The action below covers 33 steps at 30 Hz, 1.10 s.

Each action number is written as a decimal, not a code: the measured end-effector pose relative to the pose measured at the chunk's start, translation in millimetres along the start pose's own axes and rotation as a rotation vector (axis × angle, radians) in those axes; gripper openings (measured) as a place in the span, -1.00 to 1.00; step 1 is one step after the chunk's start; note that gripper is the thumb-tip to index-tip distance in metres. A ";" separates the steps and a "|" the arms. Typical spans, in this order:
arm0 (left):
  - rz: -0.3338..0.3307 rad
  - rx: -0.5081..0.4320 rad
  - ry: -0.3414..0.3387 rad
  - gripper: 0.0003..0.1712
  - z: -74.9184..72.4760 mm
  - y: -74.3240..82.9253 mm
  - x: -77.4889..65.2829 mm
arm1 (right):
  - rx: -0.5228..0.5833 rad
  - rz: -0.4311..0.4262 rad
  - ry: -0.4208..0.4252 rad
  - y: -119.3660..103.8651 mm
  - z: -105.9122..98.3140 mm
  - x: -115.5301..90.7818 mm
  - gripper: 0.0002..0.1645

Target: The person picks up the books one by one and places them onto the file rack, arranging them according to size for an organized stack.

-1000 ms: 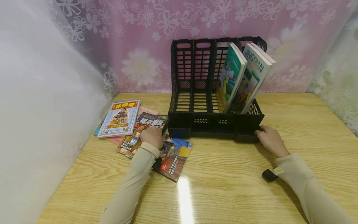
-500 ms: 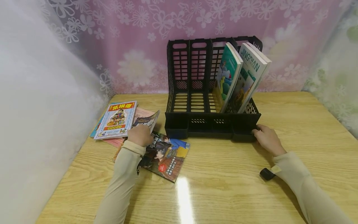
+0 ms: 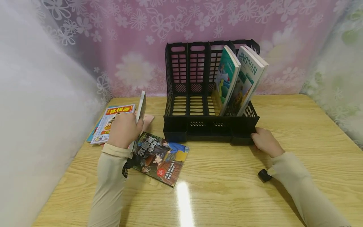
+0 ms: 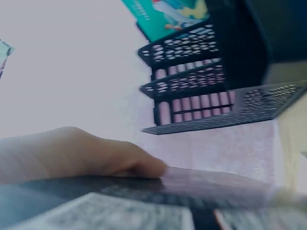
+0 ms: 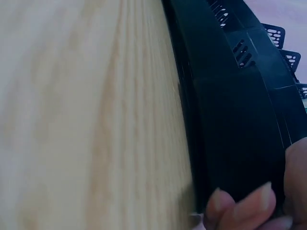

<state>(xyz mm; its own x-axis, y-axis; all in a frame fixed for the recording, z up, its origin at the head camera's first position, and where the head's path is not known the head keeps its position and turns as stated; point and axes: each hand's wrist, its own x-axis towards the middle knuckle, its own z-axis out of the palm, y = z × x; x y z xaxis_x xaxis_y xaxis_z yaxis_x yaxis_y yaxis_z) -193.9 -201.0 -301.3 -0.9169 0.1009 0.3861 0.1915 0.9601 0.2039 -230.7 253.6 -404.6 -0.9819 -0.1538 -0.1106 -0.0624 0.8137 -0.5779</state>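
Note:
My left hand (image 3: 123, 130) grips a thin comic book (image 3: 142, 105), lifted and turned edge-up, over the left side of the table. Along the bottom of the left wrist view, the thumb lies on its dark cover (image 4: 211, 191). Below and right of this hand, a second comic book (image 3: 160, 162) with a dark, illustrated cover lies flat. My right hand (image 3: 267, 142) holds the front right corner of a black book rack (image 3: 210, 130), its fingertips (image 5: 254, 203) curled at the low front edge in the right wrist view.
Two thick books, a green one (image 3: 227, 75) and a white one (image 3: 249, 71), lean in the rack's right-hand slots. At far left lie a white-bordered book (image 3: 97, 138), partly behind my left hand, and a pink book (image 3: 149, 120). A flowered curtain (image 3: 136, 47) hangs behind the table.
My left hand has moved left, lifting the upper comic book off the other one and turning it edge-up. The lower book's cover is more exposed. My right hand stays at the rack's corner.

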 end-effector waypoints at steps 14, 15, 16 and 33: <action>0.205 -0.278 0.516 -0.42 -4.1 31.1 18.8 | 0.099 0.037 -0.024 6.7 -6.5 2.6 -0.59; 0.208 -0.296 0.535 -0.42 -0.8 32.4 22.2 | 0.110 0.038 -0.028 7.7 -5.2 2.7 -0.59; 0.211 -0.315 0.555 -0.43 2.9 33.9 26.1 | 0.121 0.039 -0.033 8.7 -4.0 2.6 -0.59; 0.310 -0.450 0.662 -0.58 36.4 56.1 87.7 | 0.123 0.024 -0.047 8.3 -2.7 1.4 -0.48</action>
<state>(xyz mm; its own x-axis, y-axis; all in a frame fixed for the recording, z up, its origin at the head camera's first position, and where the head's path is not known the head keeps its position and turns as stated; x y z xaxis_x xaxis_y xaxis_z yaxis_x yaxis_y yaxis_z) -276.3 -128.9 -288.8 -0.4339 0.0342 0.9003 0.6485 0.7056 0.2857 -233.0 261.7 -407.4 -0.9732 -0.1634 -0.1617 -0.0136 0.7432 -0.6689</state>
